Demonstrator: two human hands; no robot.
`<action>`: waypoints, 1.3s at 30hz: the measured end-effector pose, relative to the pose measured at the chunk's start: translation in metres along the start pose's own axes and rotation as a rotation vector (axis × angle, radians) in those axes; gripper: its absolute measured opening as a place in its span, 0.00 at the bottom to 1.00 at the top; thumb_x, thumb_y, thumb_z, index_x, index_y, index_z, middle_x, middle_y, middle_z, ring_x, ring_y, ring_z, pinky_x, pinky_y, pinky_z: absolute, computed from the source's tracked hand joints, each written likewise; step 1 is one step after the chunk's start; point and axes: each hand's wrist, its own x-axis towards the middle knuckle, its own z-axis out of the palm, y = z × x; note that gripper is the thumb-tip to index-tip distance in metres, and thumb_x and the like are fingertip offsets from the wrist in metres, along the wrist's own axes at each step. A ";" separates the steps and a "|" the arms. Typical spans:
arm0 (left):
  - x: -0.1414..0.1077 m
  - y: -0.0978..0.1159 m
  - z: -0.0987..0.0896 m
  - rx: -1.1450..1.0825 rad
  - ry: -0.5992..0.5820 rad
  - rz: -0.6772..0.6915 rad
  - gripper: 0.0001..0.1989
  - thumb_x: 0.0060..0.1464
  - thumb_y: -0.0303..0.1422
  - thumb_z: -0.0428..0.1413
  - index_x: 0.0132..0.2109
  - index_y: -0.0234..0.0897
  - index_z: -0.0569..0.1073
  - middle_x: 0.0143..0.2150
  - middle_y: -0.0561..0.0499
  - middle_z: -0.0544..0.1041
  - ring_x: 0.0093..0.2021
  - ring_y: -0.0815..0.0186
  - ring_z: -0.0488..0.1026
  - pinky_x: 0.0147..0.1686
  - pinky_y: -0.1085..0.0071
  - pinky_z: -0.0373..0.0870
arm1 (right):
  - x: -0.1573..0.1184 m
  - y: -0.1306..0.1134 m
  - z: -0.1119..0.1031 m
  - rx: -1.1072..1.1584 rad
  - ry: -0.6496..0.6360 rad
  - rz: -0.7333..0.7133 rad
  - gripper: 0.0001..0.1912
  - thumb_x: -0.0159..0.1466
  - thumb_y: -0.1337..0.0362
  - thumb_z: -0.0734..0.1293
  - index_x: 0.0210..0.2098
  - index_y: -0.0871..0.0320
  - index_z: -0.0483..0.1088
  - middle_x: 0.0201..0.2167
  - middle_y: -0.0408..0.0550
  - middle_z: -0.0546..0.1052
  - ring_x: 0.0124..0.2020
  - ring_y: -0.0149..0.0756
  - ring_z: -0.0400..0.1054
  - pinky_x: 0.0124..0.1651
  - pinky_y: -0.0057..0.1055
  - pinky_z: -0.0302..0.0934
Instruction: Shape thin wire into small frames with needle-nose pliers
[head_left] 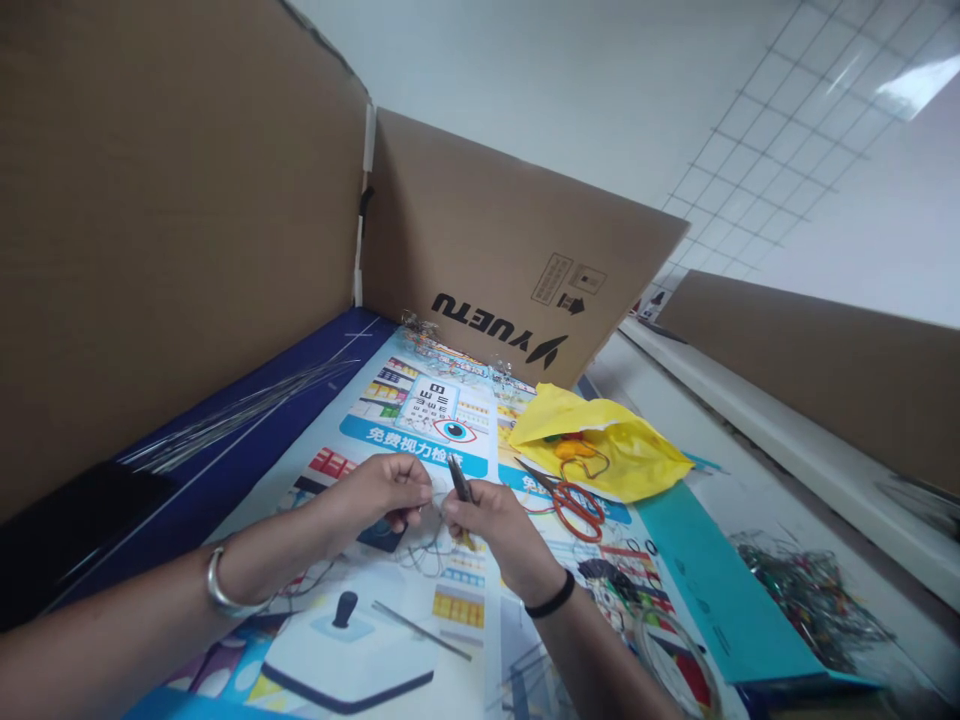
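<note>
A tall brown cardboard panel [172, 220] walls off the left side of a table [750, 510], rising beside a dark blue covering [307, 350] on which a bundle of straight silvery wires [232, 420] lies near a black object [90, 530]. A printed poster [367, 640], with an eye chart and Chinese lettering, spreads across the middle. Over it, a worker's left hand [401, 490], below a silver bangle [217, 585], pinches thin wire [429, 553] at the fingertips, the loose loops trailing beneath. A second cardboard panel [495, 230], printed "YUETU" upside down, stands behind. Just beside the left hand, the right hand [484, 508] grips dark-jawed pliers [459, 482], jaws pointing up and away. Farther right, orange-handled scissors [581, 512] rest against an open yellow bag [622, 450] with orange contents showing. A turquoise strip [712, 590] edges the poster; beyond it sits a tangled heap of wire pieces [810, 600]. Another cardboard sheet [817, 370] stands at far right, below a pale surface marked with grid lines [780, 120].
</note>
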 end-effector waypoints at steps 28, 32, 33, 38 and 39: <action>0.000 -0.008 0.010 0.035 -0.070 0.009 0.15 0.43 0.40 0.60 0.26 0.35 0.62 0.18 0.58 0.69 0.18 0.74 0.64 0.19 0.77 0.58 | 0.003 0.011 0.002 -0.104 0.090 -0.022 0.09 0.53 0.60 0.65 0.24 0.60 0.65 0.17 0.38 0.65 0.20 0.26 0.57 0.25 0.25 0.52; -0.002 0.006 0.007 0.132 -0.010 0.036 0.12 0.46 0.39 0.57 0.29 0.34 0.65 0.20 0.56 0.70 0.21 0.72 0.66 0.21 0.77 0.58 | 0.008 0.005 -0.021 -0.415 0.136 -0.056 0.10 0.54 0.60 0.63 0.21 0.59 0.62 0.17 0.38 0.62 0.20 0.26 0.54 0.24 0.24 0.48; -0.002 0.010 0.005 0.155 0.011 0.043 0.11 0.46 0.39 0.56 0.29 0.34 0.66 0.21 0.56 0.70 0.22 0.72 0.66 0.22 0.77 0.59 | 0.009 0.005 -0.029 -0.532 0.178 -0.059 0.11 0.54 0.59 0.63 0.20 0.58 0.61 0.17 0.38 0.61 0.20 0.26 0.53 0.24 0.24 0.47; -0.003 0.023 -0.008 0.240 0.041 0.048 0.10 0.46 0.38 0.56 0.30 0.34 0.67 0.24 0.54 0.72 0.23 0.72 0.66 0.23 0.76 0.59 | 0.017 0.010 -0.059 -0.653 0.251 -0.001 0.11 0.53 0.60 0.62 0.18 0.59 0.61 0.15 0.39 0.62 0.19 0.26 0.55 0.23 0.24 0.48; -0.003 0.024 -0.010 0.247 0.039 0.053 0.10 0.46 0.37 0.56 0.30 0.34 0.67 0.25 0.53 0.72 0.24 0.72 0.66 0.23 0.76 0.60 | 0.018 0.012 -0.062 -0.666 0.257 0.012 0.11 0.53 0.60 0.62 0.18 0.59 0.61 0.14 0.39 0.63 0.18 0.26 0.55 0.23 0.24 0.49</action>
